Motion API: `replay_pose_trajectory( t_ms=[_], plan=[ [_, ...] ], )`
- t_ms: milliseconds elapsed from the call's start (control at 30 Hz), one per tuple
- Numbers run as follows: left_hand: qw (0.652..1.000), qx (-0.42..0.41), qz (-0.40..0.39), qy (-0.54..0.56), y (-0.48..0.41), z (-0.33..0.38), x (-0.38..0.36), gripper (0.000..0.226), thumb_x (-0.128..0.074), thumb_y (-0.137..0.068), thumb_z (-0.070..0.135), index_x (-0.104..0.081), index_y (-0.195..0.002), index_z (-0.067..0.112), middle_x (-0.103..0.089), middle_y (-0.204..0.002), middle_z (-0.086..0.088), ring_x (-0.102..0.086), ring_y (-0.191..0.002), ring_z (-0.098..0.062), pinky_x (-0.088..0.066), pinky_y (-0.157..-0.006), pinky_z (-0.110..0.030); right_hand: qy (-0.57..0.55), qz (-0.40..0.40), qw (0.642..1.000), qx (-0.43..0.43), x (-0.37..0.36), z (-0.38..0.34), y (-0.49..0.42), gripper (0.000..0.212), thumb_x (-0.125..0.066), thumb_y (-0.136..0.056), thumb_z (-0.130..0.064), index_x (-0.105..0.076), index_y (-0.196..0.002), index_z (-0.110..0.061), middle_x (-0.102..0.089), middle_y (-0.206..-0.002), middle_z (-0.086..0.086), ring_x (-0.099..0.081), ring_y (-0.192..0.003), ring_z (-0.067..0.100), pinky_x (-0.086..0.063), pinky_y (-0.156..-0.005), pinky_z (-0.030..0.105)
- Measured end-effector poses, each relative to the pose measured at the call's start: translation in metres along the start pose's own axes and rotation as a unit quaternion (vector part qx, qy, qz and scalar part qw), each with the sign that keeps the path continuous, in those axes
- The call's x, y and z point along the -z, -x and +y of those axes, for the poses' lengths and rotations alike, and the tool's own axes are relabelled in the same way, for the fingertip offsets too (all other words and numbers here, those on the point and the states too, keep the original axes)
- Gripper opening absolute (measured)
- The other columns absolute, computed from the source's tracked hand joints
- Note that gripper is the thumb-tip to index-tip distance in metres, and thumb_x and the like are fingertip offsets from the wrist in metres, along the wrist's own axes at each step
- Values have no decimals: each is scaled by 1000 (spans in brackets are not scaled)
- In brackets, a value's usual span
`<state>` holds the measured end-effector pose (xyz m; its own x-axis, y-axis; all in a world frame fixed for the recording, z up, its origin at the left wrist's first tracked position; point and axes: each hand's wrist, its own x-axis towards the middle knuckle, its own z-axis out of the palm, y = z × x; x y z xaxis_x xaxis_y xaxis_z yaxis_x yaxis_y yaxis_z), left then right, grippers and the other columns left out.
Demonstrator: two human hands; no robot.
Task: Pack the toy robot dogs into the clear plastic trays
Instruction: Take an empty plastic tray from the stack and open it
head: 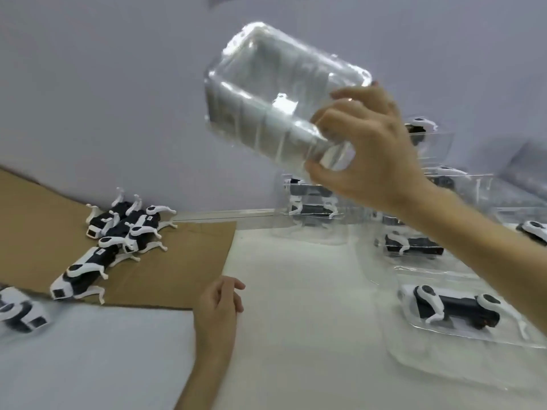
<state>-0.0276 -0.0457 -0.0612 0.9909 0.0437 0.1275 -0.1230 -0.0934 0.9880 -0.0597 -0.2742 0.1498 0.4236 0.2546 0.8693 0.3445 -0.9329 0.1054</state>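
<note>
Grips empty clear tray (266, 93) aloft in right hand (370, 149), left hand (220, 303) loosely curled; one dog (455, 309) inside nearest tray (444, 353).

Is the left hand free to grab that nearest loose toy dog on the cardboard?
Probably yes. The left hand holds nothing, and only bare cardboard lies between it and the toy dog.

empty clear tray (284, 96): in air, tilted | loose black-white robot dogs (127, 232): piled on cardboard (183, 261), left, some legs-up | packed dogs (455, 309): lying in clear trays (429, 359) on desk (296, 291), right
</note>
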Motion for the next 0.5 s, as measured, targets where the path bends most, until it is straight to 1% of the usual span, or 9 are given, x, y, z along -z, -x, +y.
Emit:
replay_pose_trajectory(
  t_ms=[33, 100, 200, 233, 300, 333, 400, 433, 500],
  plan=[
    [1000, -1, 0, 2, 1, 1, 0, 35, -48, -101, 14, -67, -72, 20, -51, -54, -1, -36, -46, -10, -28, -51, -28, -25, -30, 999, 3, -24, -13, 3, 16, -70, -82, -24, -68, -87, -9, -72, -105, 0, -54, -129, 31, -36, -109, 58],
    [1000, -3, 0, 3, 1, 2, 1, 32, -48, -102, 14, -67, -75, 15, -50, -54, 0, -37, -47, -9, -30, -50, -28, -61, -99, 993, 5, -73, -37, 11, 14, -69, -82, -20, -69, -90, -8, -71, -108, 2, -50, -135, 31, -33, -114, 56],
    [1000, -21, -7, -22, 0, -1, 1, 31, -47, -101, 14, -65, -77, 15, -49, -52, 2, -39, -47, -9, -32, -47, -20, -86, -191, 978, 14, -133, -56, 27, 17, -71, -80, -18, -70, -94, -8, -71, -111, 5, -49, -136, 32, -30, -117, 51],
    [999, -24, -10, -34, -1, -1, 1, 30, -47, -101, 14, -65, -77, 16, -48, -52, 2, -40, -48, -9, -33, -48, -20, -97, -228, 969, 6, -148, -58, 32, 20, -72, -79, -19, -69, -96, -8, -70, -112, 5, -47, -137, 30, -28, -117, 48],
    [998, -26, -16, -47, -3, -2, -1, 29, -48, -101, 14, -63, -77, 18, -48, -52, 2, -43, -49, -12, -36, -51, -27, -113, -306, 945, -25, -173, -56, 42, 25, -71, -80, -24, -66, -99, -10, -67, -112, 4, -47, -133, 26, -26, -116, 42],
    [998, -24, -15, -50, -4, -2, -2, 28, -48, -101, 15, -63, -77, 19, -48, -53, 1, -44, -50, -13, -36, -53, -29, -115, -333, 935, -49, -182, -54, 47, 24, -69, -80, -27, -64, -98, -12, -65, -108, 3, -50, -127, 24, -26, -115, 41],
    [999, -19, -7, -49, -6, -3, -4, 27, -49, -101, 17, -62, -78, 21, -50, -57, -2, -44, -53, -15, -36, -55, -31, -95, -350, 926, -103, -196, -51, 53, 21, -63, -81, -32, -58, -95, -18, -60, -101, -1, -56, -116, 22, -21, -117, 43],
    [999, -17, -3, -45, -7, -4, -4, 26, -49, -101, 17, -61, -79, 22, -51, -58, -3, -45, -53, -15, -37, -55, -31, -80, -345, 927, -123, -202, -52, 55, 22, -61, -83, -35, -57, -98, -20, -61, -103, -2, -54, -119, 21, -16, -120, 45],
    [999, -12, 5, -31, -10, -5, -2, 21, -51, -100, 14, -61, -85, 25, -56, -62, -5, -48, -52, -16, -40, -54, -31, -67, -332, 930, -144, -214, -58, 57, 33, -58, -88, -45, -59, -112, -22, -66, -109, -4, -48, -128, 18, -6, -119, 46]
  ],
)
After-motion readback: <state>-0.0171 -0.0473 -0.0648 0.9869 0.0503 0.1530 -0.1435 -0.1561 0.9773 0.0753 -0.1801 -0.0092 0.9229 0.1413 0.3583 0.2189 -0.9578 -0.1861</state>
